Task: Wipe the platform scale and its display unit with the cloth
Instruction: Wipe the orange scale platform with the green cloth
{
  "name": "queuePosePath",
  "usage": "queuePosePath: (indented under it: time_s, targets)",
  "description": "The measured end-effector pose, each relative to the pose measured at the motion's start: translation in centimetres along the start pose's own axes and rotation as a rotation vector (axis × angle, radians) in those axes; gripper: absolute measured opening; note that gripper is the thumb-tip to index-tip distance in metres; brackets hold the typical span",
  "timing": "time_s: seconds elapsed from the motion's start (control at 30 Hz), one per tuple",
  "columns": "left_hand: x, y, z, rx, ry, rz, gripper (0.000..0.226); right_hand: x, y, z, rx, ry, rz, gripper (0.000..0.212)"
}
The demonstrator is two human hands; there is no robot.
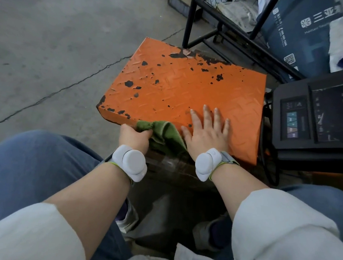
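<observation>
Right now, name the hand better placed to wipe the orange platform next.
Left. The left hand already grips the green cloth at the near edge of the platform scale; the right hand lies flat and open on the plate, holding nothing.

The cracked concrete floor (59,44) carries the orange scale (181,88), the black display unit (319,120) just beside it, a black rack (216,20), and a dark printed box (299,31) behind.

Head-worn view, steeply downward, close
</observation>
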State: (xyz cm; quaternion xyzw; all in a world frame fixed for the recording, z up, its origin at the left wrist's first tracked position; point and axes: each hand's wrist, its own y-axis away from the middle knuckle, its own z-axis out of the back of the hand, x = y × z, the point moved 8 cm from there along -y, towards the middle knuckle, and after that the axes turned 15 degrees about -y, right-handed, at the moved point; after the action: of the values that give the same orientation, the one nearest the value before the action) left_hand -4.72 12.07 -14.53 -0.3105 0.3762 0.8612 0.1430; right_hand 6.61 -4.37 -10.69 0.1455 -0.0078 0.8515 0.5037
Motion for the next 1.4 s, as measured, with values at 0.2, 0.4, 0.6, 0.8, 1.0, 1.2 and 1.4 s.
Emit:
queuePosePath:
  time_s: [0.2,0.4,0.6,0.8,1.0,1.2,1.4]
  targets:
    - [0.6,-0.9,3.9,-0.271,0.051,0.114,0.026,0.0,-0.1,-0.1,0.029,-0.004,-0.012,0.062]
    - [-0.6,0.3,0.4,-0.024,-0.114,-0.036,0.030,0.0,-0.1,0.0,0.016,-0.005,-0.012,0.061]
    - [0.7,-1.4,4.5,-0.269,0.046,0.111,0.034,0.0,-0.2,-0.1,0.024,-0.014,-0.010,0.061]
    - [-1.0,0.7,1.6,-0.108,-0.110,-0.034,0.028,0.0,-0.2,-0.2,0.011,0.003,-0.015,0.061]
    - [0.3,-0.8,3.2,-0.221,-0.063,0.029,0.030,-0.1,-0.3,-0.1,0.024,-0.020,-0.012,0.061]
    - [0.7,-1.1,6.0,-0.350,-0.004,0.147,0.031,-0.1,-0.2,-0.2,0.016,-0.007,-0.016,0.061]
    - [0.0,-0.6,1.9,-0.168,-0.151,-0.048,0.026,0.0,-0.1,-0.2,0.005,0.001,-0.016,0.061]
